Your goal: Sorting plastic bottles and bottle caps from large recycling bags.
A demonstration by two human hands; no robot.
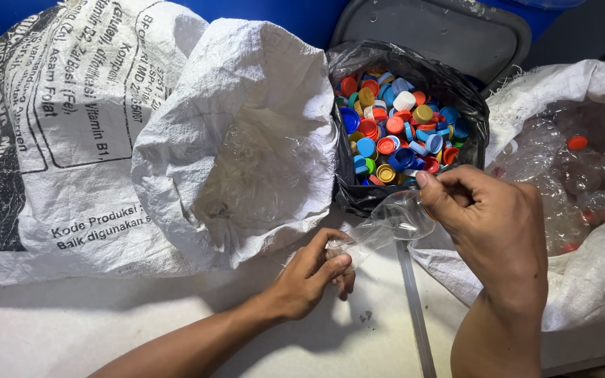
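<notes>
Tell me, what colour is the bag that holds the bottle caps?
The bag is black, thin glossy plastic, seen best in the head view. The bottle caps inside are mixed colours.

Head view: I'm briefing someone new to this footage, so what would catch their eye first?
The black bag at top centre, brimming with bright bottle caps in blue, red, orange and yellow. Just below it, the left hand and right hand hold a clear plastic bottle between them. White woven sacks of clear bottles flank both sides.
</notes>
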